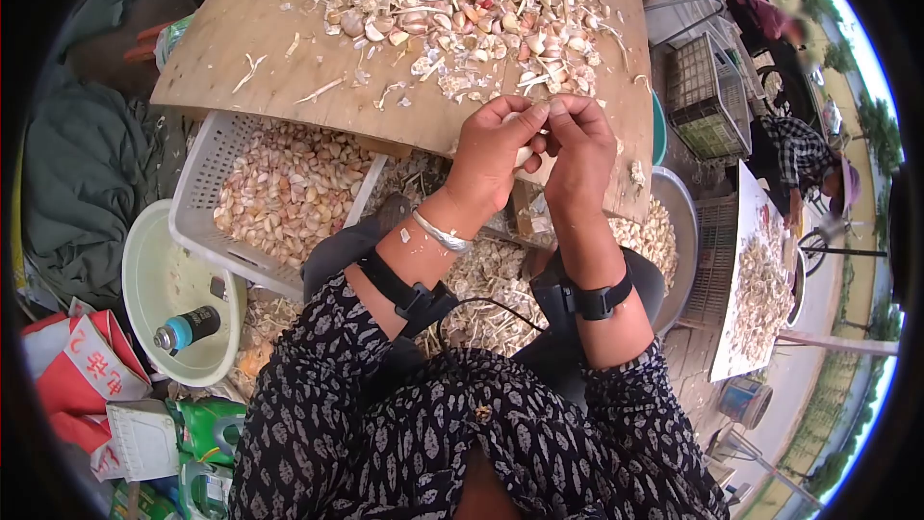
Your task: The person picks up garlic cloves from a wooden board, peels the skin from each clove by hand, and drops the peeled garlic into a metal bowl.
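Both my hands meet above the near edge of a wooden board [231,58]. My left hand [493,149] is closed, its fingers curled round a pale garlic clove [523,156] that partly shows beneath the thumb. Thumb and forefinger of my right hand [582,144] are pinched together, touching the left fingertips; whatever sits in that pinch is hidden. Just beyond the hands lies a heap of garlic cloves [443,0] mixed with dry stems and loose skins.
Below the board, a white plastic crate [197,169] holds many cloves. At left stands a pale green basin [144,260] with a dark bottle [197,325] inside. A grey basin [685,250] of cloves is at right. Farther right, a person [804,149] bends beside a white board [736,327] with garlic.
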`<state>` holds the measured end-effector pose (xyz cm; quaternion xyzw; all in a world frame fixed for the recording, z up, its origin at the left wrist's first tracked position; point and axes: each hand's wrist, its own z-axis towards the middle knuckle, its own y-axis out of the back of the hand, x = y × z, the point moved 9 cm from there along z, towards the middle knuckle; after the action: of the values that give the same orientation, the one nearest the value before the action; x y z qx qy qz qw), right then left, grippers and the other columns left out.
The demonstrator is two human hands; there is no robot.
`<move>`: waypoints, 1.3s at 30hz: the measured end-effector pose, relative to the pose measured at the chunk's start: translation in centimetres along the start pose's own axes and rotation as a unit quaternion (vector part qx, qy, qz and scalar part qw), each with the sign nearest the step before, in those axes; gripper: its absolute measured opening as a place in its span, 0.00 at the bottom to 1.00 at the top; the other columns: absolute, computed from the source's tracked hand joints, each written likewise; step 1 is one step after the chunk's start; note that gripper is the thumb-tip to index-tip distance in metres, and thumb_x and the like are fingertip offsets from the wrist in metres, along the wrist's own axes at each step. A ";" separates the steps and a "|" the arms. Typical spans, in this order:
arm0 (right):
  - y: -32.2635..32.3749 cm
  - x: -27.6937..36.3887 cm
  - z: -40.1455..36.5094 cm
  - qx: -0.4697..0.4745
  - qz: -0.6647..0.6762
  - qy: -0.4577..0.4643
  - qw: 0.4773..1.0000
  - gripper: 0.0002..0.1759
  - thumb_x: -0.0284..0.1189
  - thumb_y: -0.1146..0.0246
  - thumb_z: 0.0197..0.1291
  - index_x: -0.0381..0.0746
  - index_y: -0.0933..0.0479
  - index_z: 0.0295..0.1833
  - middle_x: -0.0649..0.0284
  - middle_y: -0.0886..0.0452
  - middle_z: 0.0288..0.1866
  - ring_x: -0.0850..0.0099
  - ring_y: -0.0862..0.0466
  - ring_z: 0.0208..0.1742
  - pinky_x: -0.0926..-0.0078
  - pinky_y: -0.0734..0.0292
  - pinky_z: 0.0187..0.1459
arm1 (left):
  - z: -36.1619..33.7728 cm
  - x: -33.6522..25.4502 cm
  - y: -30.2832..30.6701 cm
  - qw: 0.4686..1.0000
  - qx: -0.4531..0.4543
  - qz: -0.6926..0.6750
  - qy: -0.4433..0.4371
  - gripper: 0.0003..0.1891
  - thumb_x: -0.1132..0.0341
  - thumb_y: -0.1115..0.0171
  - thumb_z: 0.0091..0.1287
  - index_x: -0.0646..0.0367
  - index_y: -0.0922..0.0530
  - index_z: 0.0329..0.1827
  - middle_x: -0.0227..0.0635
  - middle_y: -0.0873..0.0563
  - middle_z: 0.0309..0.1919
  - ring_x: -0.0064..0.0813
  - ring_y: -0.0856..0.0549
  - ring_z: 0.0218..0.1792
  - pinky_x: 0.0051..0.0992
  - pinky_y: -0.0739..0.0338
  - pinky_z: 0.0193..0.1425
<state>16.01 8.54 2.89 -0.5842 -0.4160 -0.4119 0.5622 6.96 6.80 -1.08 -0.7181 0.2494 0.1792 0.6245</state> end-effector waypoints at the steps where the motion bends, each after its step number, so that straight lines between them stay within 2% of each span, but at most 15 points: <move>1: 0.4 -0.3 -0.4 -0.006 0.002 -0.001 1.000 0.03 0.24 0.41 0.63 0.36 0.26 0.36 0.64 0.22 0.26 0.78 0.27 0.19 0.81 0.32 0.12 | -0.2 0.4 0.0 1.000 0.001 0.002 0.006 0.07 0.67 0.37 0.65 0.59 0.24 0.40 0.27 0.21 0.28 0.17 0.23 0.27 0.18 0.32 0.24; 7: 2.1 -4.2 -0.5 -0.054 0.217 -0.148 0.963 0.08 0.30 0.44 0.66 0.37 0.29 0.37 0.65 0.25 0.24 0.77 0.29 0.20 0.81 0.33 0.23 | -0.4 -0.1 -0.2 0.996 -0.019 0.088 -0.027 0.04 0.71 0.39 0.64 0.60 0.25 0.37 0.30 0.21 0.29 0.18 0.24 0.26 0.19 0.31 0.24; 9: 3.7 -4.5 0.9 -0.069 0.270 -0.151 0.948 0.09 0.32 0.43 0.66 0.37 0.28 0.37 0.67 0.25 0.24 0.78 0.32 0.21 0.80 0.35 0.26 | 0.3 -1.3 0.5 0.999 -0.020 -0.021 -0.035 0.03 0.73 0.40 0.63 0.60 0.25 0.36 0.31 0.22 0.28 0.18 0.25 0.25 0.18 0.33 0.23; 11: 2.9 0.2 1.4 0.030 -0.064 -0.037 0.997 0.13 0.35 0.41 0.65 0.37 0.25 0.32 0.69 0.26 0.22 0.79 0.33 0.20 0.79 0.36 0.25 | 1.3 -3.2 1.7 0.992 -0.010 -0.117 -0.036 0.05 0.71 0.40 0.62 0.60 0.25 0.39 0.31 0.25 0.26 0.19 0.27 0.25 0.19 0.34 0.23; 12: 2.4 -1.3 1.4 0.173 -0.256 -0.089 0.947 0.18 0.39 0.40 0.64 0.37 0.23 0.27 0.68 0.27 0.20 0.80 0.31 0.21 0.78 0.34 0.25 | 1.5 -3.9 1.8 0.991 0.010 -0.129 -0.026 0.06 0.70 0.42 0.63 0.60 0.25 0.41 0.32 0.24 0.28 0.21 0.26 0.26 0.20 0.33 0.24; 13: 2.6 -2.8 1.7 0.267 -0.570 -0.083 0.773 0.18 0.39 0.38 0.62 0.36 0.21 0.26 0.63 0.23 0.20 0.74 0.24 0.21 0.74 0.30 0.26 | 1.6 -4.6 1.8 0.989 0.029 -0.143 -0.019 0.07 0.69 0.44 0.64 0.60 0.24 0.42 0.34 0.23 0.29 0.22 0.25 0.28 0.22 0.32 0.26; 15: 1.0 0.3 4.1 0.165 -0.643 0.205 0.719 0.13 0.37 0.36 0.58 0.39 0.19 0.30 0.58 0.19 0.25 0.64 0.20 0.24 0.68 0.26 0.29 | 2.1 -4.9 2.3 0.989 0.004 -0.145 -0.010 0.09 0.67 0.45 0.65 0.60 0.24 0.44 0.36 0.21 0.33 0.25 0.23 0.30 0.24 0.29 0.29; 16: -0.1 1.3 5.5 0.145 -0.601 0.190 0.762 0.08 0.34 0.35 0.54 0.41 0.17 0.32 0.57 0.18 0.30 0.58 0.19 0.29 0.65 0.24 0.32 | 2.1 -4.7 2.6 0.990 -0.016 -0.144 0.003 0.11 0.66 0.46 0.66 0.60 0.24 0.46 0.38 0.19 0.36 0.28 0.21 0.33 0.26 0.27 0.32; 17: -2.0 1.6 6.5 0.178 -0.605 0.294 0.719 0.06 0.31 0.37 0.54 0.41 0.17 0.34 0.57 0.19 0.31 0.58 0.18 0.32 0.65 0.24 0.35 | 2.2 -4.9 2.6 0.990 -0.020 -0.142 -0.002 0.11 0.66 0.46 0.66 0.60 0.24 0.46 0.38 0.19 0.36 0.28 0.21 0.33 0.26 0.27 0.32; 20: -3.6 -1.0 10.0 0.216 -0.625 0.336 0.671 0.06 0.26 0.40 0.54 0.41 0.18 0.36 0.57 0.19 0.33 0.58 0.18 0.36 0.63 0.24 0.38 | 2.6 -5.0 3.5 0.985 -0.067 -0.160 0.001 0.17 0.59 0.48 0.67 0.60 0.24 0.53 0.44 0.18 0.46 0.36 0.18 0.42 0.32 0.24 0.43; 22: -4.2 -3.3 10.7 0.270 -0.712 0.303 0.574 0.07 0.23 0.43 0.54 0.41 0.20 0.36 0.56 0.19 0.36 0.56 0.18 0.38 0.62 0.24 0.39 | 2.5 -5.5 3.2 0.984 -0.053 -0.171 -0.010 0.19 0.56 0.49 0.69 0.60 0.25 0.53 0.45 0.18 0.46 0.37 0.19 0.43 0.32 0.24 0.42; 26: -4.0 -3.2 10.7 0.274 -0.715 0.300 0.570 0.07 0.23 0.43 0.53 0.41 0.20 0.36 0.55 0.19 0.35 0.55 0.18 0.38 0.61 0.24 0.40 | 2.8 -5.8 2.8 0.975 -0.004 -0.220 -0.018 0.23 0.51 0.55 0.71 0.61 0.26 0.55 0.45 0.19 0.47 0.40 0.20 0.45 0.31 0.26 0.40; 31: -2.0 -2.0 11.2 0.266 -0.594 0.227 0.725 0.05 0.25 0.40 0.52 0.38 0.21 0.35 0.55 0.18 0.33 0.56 0.18 0.37 0.63 0.24 0.41 | 2.8 -5.3 3.2 0.977 -0.022 -0.211 0.003 0.24 0.50 0.57 0.72 0.61 0.26 0.54 0.45 0.19 0.46 0.39 0.20 0.46 0.30 0.28 0.38; 34: -0.3 -1.8 11.1 0.220 -0.565 0.223 0.763 0.07 0.25 0.39 0.52 0.38 0.20 0.38 0.55 0.18 0.34 0.58 0.18 0.36 0.65 0.24 0.41 | 2.8 -5.7 4.0 0.977 -0.034 -0.209 0.001 0.22 0.50 0.57 0.72 0.60 0.25 0.52 0.43 0.19 0.44 0.37 0.20 0.43 0.29 0.28 0.36; 39: 0.2 -1.8 10.7 0.223 -0.556 0.276 0.752 0.13 0.26 0.38 0.52 0.42 0.19 0.45 0.56 0.18 0.34 0.57 0.18 0.36 0.66 0.24 0.40 | -1.2 -10.4 6.5 0.980 -0.020 -0.193 -0.047 0.16 0.58 0.53 0.72 0.62 0.25 0.48 0.40 0.22 0.37 0.27 0.26 0.31 0.22 0.33 0.24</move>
<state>15.75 19.19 0.81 0.0312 -0.5742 -0.6904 0.4388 -5.29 6.44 -0.20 -0.7560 0.0727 0.0942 0.6436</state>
